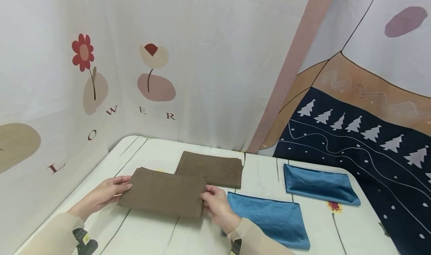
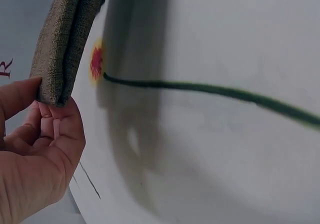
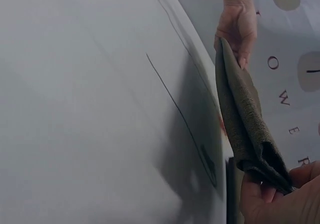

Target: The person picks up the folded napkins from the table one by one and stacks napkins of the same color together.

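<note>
Between my two hands hangs a folded brown cloth (image 1: 165, 193), raised above the table. My left hand (image 1: 109, 190) pinches its left edge, thumb on one face and fingers on the other. At the opposite edge my right hand (image 1: 219, 206) pinches the near right side. In the left wrist view the folded layers of the cloth (image 2: 62, 44) show edge-on in the left fingers. From the right wrist the cloth (image 3: 242, 109) is seen along its fold, a hand at each end. A second folded brown cloth (image 1: 215, 169) lies just behind, partly covered by the held one.
A folded blue cloth (image 1: 272, 219) lies right of my right hand, partly hidden by the forearm. Another folded blue cloth (image 1: 320, 184) is farther back right. The white table (image 1: 148, 229) has a flower-printed cover. Printed curtains (image 1: 215, 60) stand behind and at the left.
</note>
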Available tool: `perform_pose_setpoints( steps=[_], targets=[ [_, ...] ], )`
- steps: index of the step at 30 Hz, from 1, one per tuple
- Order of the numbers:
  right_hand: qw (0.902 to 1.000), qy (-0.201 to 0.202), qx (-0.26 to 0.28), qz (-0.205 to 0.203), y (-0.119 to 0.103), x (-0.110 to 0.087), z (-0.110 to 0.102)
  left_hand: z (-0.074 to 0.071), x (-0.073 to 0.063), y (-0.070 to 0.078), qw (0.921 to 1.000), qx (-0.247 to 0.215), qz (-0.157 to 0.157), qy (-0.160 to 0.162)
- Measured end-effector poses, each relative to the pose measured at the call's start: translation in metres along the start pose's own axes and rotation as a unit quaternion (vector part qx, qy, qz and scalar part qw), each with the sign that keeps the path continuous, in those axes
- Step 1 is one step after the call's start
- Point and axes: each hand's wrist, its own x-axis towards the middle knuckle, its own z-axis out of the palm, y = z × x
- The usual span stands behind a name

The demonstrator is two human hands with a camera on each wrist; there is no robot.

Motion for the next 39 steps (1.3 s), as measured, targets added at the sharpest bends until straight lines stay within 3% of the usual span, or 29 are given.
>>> perform_pose_setpoints(
  steps=[11, 22, 33, 39],
  targets=[
    [0.9995, 0.018, -0.011, -0.023, -0.029, 0.013, -0.039, 0.029, 0.026, 0.028, 0.9992, -0.025, 0.020, -0.024],
    [0.9977, 0.064, -0.019, -0.014, -0.049, 0.029, -0.071, 0.057, 0.055, 0.050, 0.9965, -0.056, 0.052, -0.035],
    [0.9950, 0.095, -0.029, -0.010, -0.060, 0.049, -0.096, 0.076, 0.085, 0.073, 0.9953, -0.068, 0.069, -0.008],
    [0.9938, 0.106, -0.035, -0.004, -0.059, 0.058, -0.105, 0.085, 0.097, 0.078, 0.9937, -0.082, 0.076, -0.002]
  ],
)
